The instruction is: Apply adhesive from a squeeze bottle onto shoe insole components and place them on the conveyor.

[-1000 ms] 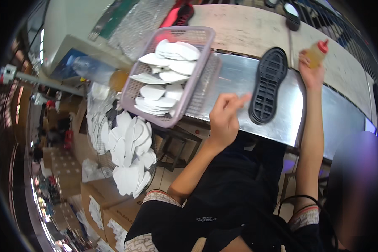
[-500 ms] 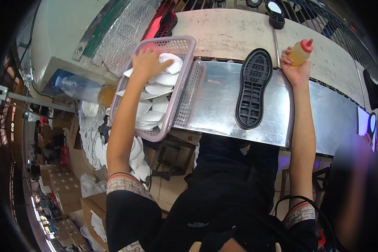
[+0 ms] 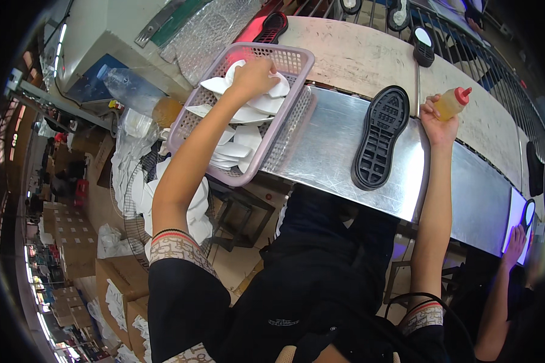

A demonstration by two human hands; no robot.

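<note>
1. Head view: my left hand (image 3: 254,80), fingers half curled over white pieces (image 3: 246,139) in one lilac basket (image 3: 278,115); pieces overlap, count unclear; can't tell if gripped.
2. My right hand (image 3: 439,124) wraps one red-capped bottle (image 3: 448,106).
3. One black sole (image 3: 381,137) on metal desk (image 3: 321,133), between my hands.

Unable to make out any word, number or sign. Across the front of the black shirt (image 3: 248,311), small pale print (image 3: 283,322), too fine to read. Around the left cuff (image 3: 184,249) and right cuff (image 3: 422,317), letter-like patterning, likewise unreadable. On pale-spotted stacked cartons (image 3: 66,236), nothing clear.
</note>
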